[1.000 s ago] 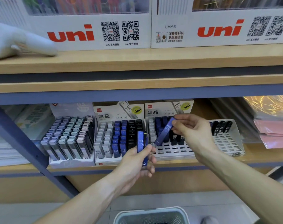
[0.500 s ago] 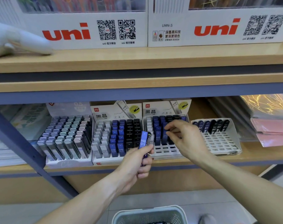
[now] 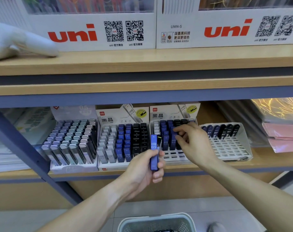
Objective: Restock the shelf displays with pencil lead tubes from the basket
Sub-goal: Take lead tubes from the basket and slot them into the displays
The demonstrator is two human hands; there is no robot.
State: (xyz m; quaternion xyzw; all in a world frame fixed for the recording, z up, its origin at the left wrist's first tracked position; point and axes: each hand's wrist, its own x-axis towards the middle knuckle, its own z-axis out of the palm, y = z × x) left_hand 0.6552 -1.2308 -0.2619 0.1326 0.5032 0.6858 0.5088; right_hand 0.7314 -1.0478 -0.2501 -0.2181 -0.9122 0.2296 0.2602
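Change: right hand (image 3: 195, 144), a blue tube pinched a second earlier, now reached empty, fingers loosely bent, into the second white cardboard display (image 3: 173, 139).
Left hand (image 3: 144, 169): gripped one blue HB 0.5 lead tube (image 3: 154, 152) upright, thumb on front.
Displays: four.
Basket: one grey mesh basket (image 3: 156, 221) below.

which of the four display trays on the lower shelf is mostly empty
The white grid tray at the far right: only its back row holds tubes, the rest is bare slots. The other three trays are much fuller.

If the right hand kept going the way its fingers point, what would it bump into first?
Most likely the blue lead tubes in the second display box; the right hand already hovers over them, fingers aimed left and back. Depth is unclear.
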